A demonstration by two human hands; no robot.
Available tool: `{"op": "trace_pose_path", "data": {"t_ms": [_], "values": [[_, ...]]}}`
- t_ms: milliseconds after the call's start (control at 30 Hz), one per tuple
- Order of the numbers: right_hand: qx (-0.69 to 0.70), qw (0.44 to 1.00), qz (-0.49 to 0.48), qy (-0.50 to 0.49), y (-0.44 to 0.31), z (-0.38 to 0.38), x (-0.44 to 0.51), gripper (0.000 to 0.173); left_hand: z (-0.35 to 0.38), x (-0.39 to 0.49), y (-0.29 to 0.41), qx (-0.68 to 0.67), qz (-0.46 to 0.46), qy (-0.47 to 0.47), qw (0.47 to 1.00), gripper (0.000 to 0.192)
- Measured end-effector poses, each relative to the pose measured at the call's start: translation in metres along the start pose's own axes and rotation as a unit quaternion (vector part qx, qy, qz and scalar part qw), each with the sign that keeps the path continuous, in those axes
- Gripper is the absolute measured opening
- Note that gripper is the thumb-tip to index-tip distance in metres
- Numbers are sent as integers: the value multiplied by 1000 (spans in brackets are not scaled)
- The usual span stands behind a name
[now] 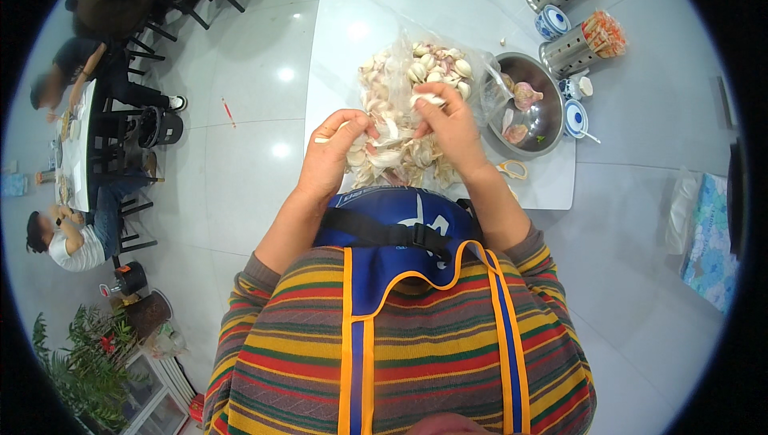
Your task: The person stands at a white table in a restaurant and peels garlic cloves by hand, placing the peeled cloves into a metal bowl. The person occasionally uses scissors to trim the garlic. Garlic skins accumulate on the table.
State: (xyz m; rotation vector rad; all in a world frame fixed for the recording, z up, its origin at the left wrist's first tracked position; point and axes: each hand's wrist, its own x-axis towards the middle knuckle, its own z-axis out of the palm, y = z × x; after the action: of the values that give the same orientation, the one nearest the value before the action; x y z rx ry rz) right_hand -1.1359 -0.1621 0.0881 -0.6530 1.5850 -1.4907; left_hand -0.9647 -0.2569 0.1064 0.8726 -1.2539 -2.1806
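Note:
My left hand (333, 150) hovers over a heap of dry garlic skins (390, 156) at the table's near edge. A pale piece of garlic (323, 140) shows in its grip by the thumb. My right hand (453, 126) pinches a white piece of garlic (429, 99) between thumb and fingers; whether it is clove or skin I cannot tell. Just beyond it, whole garlic cloves (441, 66) fill a clear plastic bag (403, 54). To the right, a stainless steel bowl (555, 126) contains a purplish garlic bulb (527, 96) and a smaller garlic piece (515, 133).
Scissors with orange-and-white handles (513, 169) lie partly hidden by my right forearm. Two perforated steel holders (564, 54) with wrapped chopsticks and blue-and-white lidded jars (552, 22) line the right side. People sit at another table (84, 153) on the left, near a black bin (161, 127).

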Motion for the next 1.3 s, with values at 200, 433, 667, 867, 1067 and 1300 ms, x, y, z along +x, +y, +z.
{"op": "trace_pose_path", "data": {"t_ms": [200, 433, 667, 867, 1067, 1300], "values": [[-363, 886, -286, 47, -9, -10, 16, 27, -5, 1, 3, 4, -135, -76, 988, 59], [-193, 952, -75, -225, -24, 27, -14, 26, 2, 7, 5, 57, -120, -78, 988, 68], [-218, 961, -147, -82, -12, 21, -14, 25, -5, 2, -8, 220, -19, -53, 974, 39], [-193, 976, -98, 1, -15, 31, -25, 25, -2, 5, -23, 233, 48, 1, 971, 39], [-251, 962, -107, -13, -17, 37, -26, 28, 4, -3, -20, 118, 18, -30, 992, 46], [-350, 908, -226, 55, -7, 42, -24, 18, 9, -3, -31, 167, 35, -1, 985, 47]]}}
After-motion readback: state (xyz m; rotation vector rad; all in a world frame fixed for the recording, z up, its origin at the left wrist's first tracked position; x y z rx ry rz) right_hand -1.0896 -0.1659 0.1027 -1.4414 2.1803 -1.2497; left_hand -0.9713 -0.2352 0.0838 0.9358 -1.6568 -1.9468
